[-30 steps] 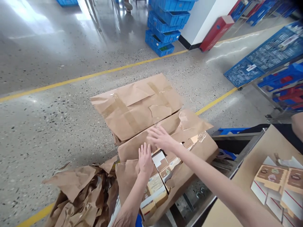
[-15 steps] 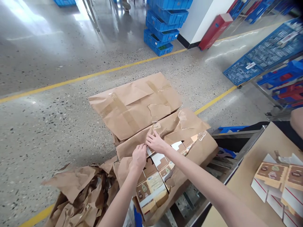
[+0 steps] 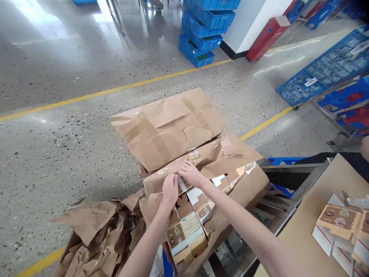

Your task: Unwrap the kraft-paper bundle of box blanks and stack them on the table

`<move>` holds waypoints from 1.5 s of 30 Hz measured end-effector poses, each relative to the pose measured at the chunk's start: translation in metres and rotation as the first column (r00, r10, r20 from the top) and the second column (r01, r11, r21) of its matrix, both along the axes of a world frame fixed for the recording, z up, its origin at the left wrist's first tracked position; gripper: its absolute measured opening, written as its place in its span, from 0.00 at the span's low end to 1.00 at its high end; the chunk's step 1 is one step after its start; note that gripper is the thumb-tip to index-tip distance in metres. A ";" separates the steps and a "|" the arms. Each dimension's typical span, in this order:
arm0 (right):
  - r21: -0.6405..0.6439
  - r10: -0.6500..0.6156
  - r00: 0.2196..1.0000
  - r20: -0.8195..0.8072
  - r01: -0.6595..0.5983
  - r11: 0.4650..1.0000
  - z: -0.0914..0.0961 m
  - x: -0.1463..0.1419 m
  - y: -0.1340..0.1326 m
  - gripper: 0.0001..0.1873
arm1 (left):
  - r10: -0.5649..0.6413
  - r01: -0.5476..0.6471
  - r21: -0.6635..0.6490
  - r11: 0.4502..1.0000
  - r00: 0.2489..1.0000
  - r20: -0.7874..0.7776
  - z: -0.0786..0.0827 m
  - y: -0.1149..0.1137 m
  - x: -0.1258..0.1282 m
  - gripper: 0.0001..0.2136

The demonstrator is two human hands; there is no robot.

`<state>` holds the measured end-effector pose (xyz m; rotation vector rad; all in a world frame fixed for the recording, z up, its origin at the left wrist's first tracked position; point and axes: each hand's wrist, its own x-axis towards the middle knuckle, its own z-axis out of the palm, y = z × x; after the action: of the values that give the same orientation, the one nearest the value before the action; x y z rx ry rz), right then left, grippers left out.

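My left hand (image 3: 170, 189) and my right hand (image 3: 190, 174) are side by side, both closed on the torn edge of the brown paper wrapping (image 3: 201, 156) of the nearer bundle. Below the tear, flat printed cartons (image 3: 187, 227) show in white and brown. A second bundle (image 3: 165, 129), wrapped in brown paper and taped, lies just behind it, still closed.
Crumpled brown paper (image 3: 95, 238) is heaped on the floor at the lower left. A brown worktable (image 3: 305, 234) at the lower right carries more printed cartons (image 3: 336, 223). Stacked blue crates (image 3: 203, 32) stand far back. A blue crate rack (image 3: 325, 69) is at the right.
Both hands went from lying open on the wrapping to gripping its torn edge. The tear has widened, and more of the cartons inside show.
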<state>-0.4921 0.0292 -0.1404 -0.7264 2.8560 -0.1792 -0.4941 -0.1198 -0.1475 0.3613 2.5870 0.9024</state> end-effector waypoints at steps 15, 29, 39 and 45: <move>-0.314 -0.081 0.982 0.168 0.132 0.940 -0.008 0.005 0.001 0.07 | -0.024 0.023 -0.012 1.000 0.997 -0.076 -0.015 -0.041 0.041 0.11; -0.681 -0.970 -0.127 0.206 0.693 -0.235 0.047 -0.093 0.181 0.13 | 0.299 -0.290 0.085 0.953 0.946 -0.129 -0.006 -0.112 0.023 0.15; -0.743 -0.819 -0.188 0.542 0.349 -0.572 0.095 -0.012 0.180 0.14 | -0.371 0.421 0.063 0.905 0.852 -0.370 0.033 -0.021 0.054 0.08; -0.785 -0.783 -0.359 0.509 0.180 -0.593 0.091 0.072 0.097 0.16 | -0.814 0.870 0.003 0.492 0.461 -0.352 0.012 0.108 0.064 0.16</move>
<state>-0.4198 0.1265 -0.0490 2.6613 2.2266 -2.0950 -0.4297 -0.0116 -0.1353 1.7982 2.0437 0.6942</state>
